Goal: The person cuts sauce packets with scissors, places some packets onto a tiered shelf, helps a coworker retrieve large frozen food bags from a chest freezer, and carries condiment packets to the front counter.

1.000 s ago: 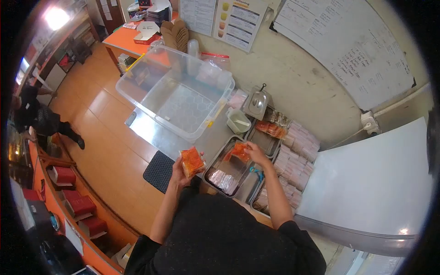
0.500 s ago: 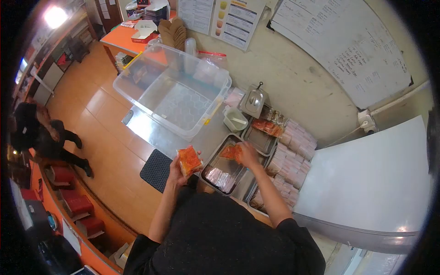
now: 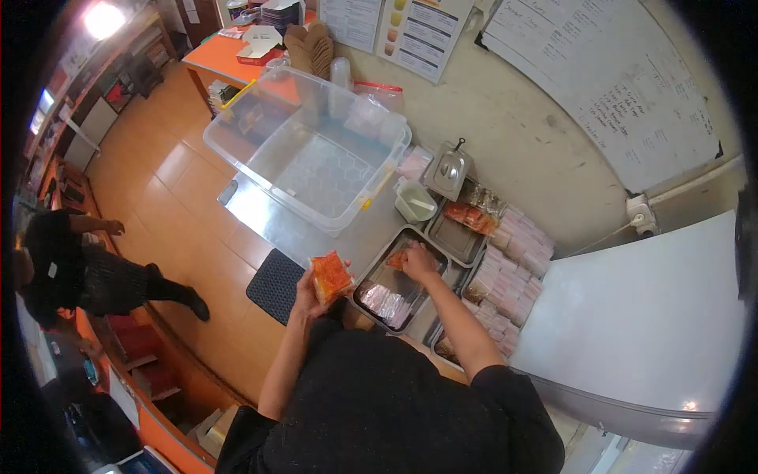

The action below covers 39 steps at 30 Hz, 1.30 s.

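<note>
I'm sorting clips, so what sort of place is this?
Likely a café or takeaway prep area: a metal tray holding plastic packets, a lidded steel pan, and a poster picturing cups.

shirt [image 3: 418,411]: matte black | sleeves [image 3: 517,401]: black, short, loose | forearms [image 3: 462,324]: bare

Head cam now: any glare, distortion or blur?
Head view: lamp blown out, glare on the metal table; head view: fisheye bows the whiteboard, corners black; head view: whiteboard writing mostly too soft to read, orange packet in the left hand fairly clear.
</note>
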Tool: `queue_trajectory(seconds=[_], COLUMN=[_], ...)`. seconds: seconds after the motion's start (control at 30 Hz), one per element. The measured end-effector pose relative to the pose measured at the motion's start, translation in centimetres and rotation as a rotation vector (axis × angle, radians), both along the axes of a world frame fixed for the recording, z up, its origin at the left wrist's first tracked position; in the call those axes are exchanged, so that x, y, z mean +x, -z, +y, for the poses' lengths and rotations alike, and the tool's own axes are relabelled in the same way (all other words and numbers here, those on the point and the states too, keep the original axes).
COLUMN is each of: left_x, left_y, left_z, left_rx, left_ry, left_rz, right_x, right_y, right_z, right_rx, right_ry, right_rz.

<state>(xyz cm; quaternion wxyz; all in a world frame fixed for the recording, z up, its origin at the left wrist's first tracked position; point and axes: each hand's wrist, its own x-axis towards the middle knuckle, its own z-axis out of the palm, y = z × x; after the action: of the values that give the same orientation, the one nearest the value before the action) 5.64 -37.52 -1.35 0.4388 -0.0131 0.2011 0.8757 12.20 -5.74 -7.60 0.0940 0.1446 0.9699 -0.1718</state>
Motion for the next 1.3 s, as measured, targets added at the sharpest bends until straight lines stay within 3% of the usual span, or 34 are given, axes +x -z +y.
queue_trajectory(seconds=[0.23,0.33,0.43,0.5,0.63,0.73,0.93,1.0,1.07,1.1,1.13,1.2,1.23,1.27,1.3], left_x=[-0.4,-0.3,-0.3,-0.5,-0.7,-0.9,-0.7,-0.9,-1.0,-1.2,-1.2,-1.3,-1.2,-1.3,-1.3], left_y=[-0.3,-0.6,0.0,0.1,-0.2,-0.2,-0.3,-0.5,-0.5,0.0,0.7,1.5,2.2,1.5,1.3], left_z=[0.3,0.8,0.9,0.8,1.0,1.2,1.3,1.3,0.7,0.6,0.5,0.4,0.4,0.0,-0.1], left_rx=[0.035,0.015,0.044,0.054,-0.012,0.002,0.025,0.038,0.04,0.029,0.055,0.026,0.064,0.083,0.072], left_ry=[-0.001,0.0,0.014,0.019,-0.004,0.008,0.017,0.024,0.042,0.028,-0.016,0.01,0.01,0.017,0.026], left_rz=[-0.016,-0.039,-0.027,-0.027,-0.034,-0.023,-0.035,-0.023,0.003,0.033,0.078,0.021,-0.008,0.025,0.037], right_x=[0.0,0.6,1.7,3.4,3.8,3.4,3.3,3.5,3.6,3.1,2.6,2.3,1.8,1.9,0.7], right_y=[0.3,-1.5,-3.0,-2.6,-1.2,-0.9,0.6,1.9,0.8,-2.0,-1.2,1.4,-3.4,0.3,-6.5], right_z=[0.5,0.9,1.3,1.1,0.9,0.9,1.3,1.7,2.2,1.5,2.1,4.0,2.3,3.0,-0.7], right_rx=[-0.025,-0.019,0.022,0.194,0.145,0.069,0.095,0.091,-0.189,-0.205,-0.159,-0.472,-0.64,-0.334,-0.562], right_ry=[0.048,0.064,0.099,0.016,0.025,0.102,0.043,0.075,0.051,0.088,0.032,0.251,0.452,0.211,0.362], right_rz=[0.032,-0.092,-0.061,-0.008,0.031,-0.146,-0.089,0.102,0.343,0.26,0.275,0.184,-0.016,0.231,-0.134])
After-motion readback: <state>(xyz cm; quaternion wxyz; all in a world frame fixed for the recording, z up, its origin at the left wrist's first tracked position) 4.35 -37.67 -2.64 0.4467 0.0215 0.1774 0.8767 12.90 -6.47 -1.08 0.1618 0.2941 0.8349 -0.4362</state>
